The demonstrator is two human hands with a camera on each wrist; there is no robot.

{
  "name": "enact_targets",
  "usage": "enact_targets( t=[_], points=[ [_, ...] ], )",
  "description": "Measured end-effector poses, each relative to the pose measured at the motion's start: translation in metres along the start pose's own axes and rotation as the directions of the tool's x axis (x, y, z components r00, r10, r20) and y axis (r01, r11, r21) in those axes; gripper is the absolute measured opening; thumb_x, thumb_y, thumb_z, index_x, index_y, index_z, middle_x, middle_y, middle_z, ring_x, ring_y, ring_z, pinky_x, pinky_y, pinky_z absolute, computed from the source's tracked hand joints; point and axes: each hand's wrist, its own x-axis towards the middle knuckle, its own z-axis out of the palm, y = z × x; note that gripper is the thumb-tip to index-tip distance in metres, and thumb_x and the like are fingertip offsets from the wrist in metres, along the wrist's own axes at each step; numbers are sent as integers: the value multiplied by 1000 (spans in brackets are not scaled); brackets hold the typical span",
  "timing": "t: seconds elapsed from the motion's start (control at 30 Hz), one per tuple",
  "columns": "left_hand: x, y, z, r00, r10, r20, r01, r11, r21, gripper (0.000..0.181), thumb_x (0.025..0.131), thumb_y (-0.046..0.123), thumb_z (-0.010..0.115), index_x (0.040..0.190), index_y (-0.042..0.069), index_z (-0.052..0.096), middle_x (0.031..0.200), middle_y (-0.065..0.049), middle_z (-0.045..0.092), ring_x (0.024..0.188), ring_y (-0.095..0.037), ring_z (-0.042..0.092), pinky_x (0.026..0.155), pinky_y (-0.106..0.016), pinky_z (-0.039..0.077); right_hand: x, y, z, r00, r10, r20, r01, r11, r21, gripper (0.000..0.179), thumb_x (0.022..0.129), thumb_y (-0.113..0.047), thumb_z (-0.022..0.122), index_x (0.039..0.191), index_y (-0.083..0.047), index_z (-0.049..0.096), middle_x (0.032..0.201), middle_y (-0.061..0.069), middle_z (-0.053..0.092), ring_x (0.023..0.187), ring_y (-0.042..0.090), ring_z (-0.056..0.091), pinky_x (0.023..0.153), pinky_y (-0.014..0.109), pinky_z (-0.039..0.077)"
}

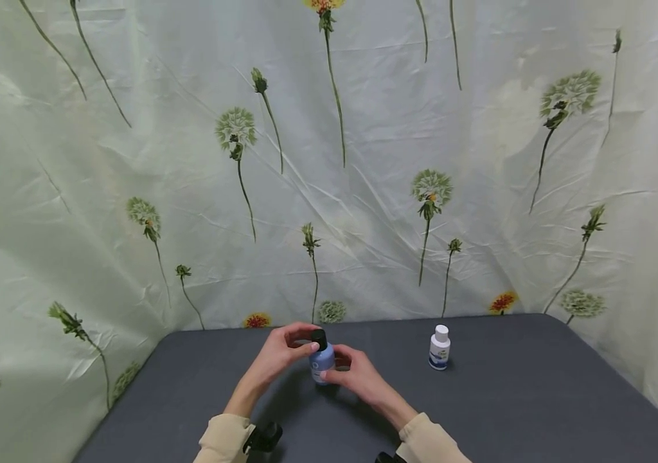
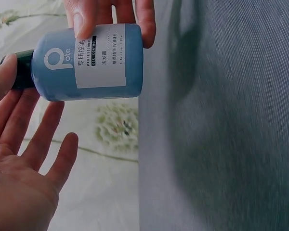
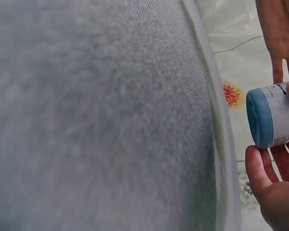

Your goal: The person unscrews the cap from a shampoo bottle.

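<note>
Over the bench (image 1: 508, 411), left hand (image 1: 279, 352) pinches black cap (image 1: 319, 339); right hand (image 1: 364, 378) grips blue bottle (image 1: 320, 360), best held steady, upright

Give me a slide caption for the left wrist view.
Left hand pinches the dark cap of a blue bottle; right hand grips its body.

In the right wrist view, the edge cuts the blue bottle (image 3: 273, 118) in the right hand (image 3: 280, 196), and the table (image 3: 101, 120) left of this hand is blurred. The left hand (image 2: 24, 171) partly covers the cap (image 2: 25, 72). Right of the right hand, the white bottle's (image 1: 439, 349) print is too small to read.
</note>
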Motion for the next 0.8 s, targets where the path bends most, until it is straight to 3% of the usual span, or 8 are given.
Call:
enact_targets(
  t=[0.4, 0.57, 0.8],
  points=[
    [-2, 13, 25, 1000, 20, 8, -19, 998, -58, 37, 91, 22, 73, 124, 7, 66, 116, -10, 67, 102, -28, 65, 86, -38, 52, -25, -6, -13, 998, -9, -67, 11, 999, 32, 53, 87, -17, 75, 133, 1, 57, 118, 11, 64, 109, 28, 59, 88, 40, 51],
    [-3, 19, 35, 1000, 8, 26, -6, 998, -67, 37, 90, 24, 74, 124, 10, 67, 115, -8, 67, 102, -27, 64, 86, -39, 51, -36, -8, -21, 995, -25, -93, 28, 999, 35, 53, 86, -15, 76, 133, 2, 57, 119, 13, 64, 111, 28, 59, 92, 42, 49],
    [-8, 31, 50, 998, 42, 54, -38, 997, -67, 34, 90, 21, 74, 122, 10, 68, 112, -5, 69, 104, -25, 62, 87, -40, 49, -55, -9, -34, 996, -14, -92, 17, 999, 32, 52, 87, -17, 76, 133, 0, 57, 122, 12, 64, 115, 28, 57, 94, 42, 48]
  ],
)
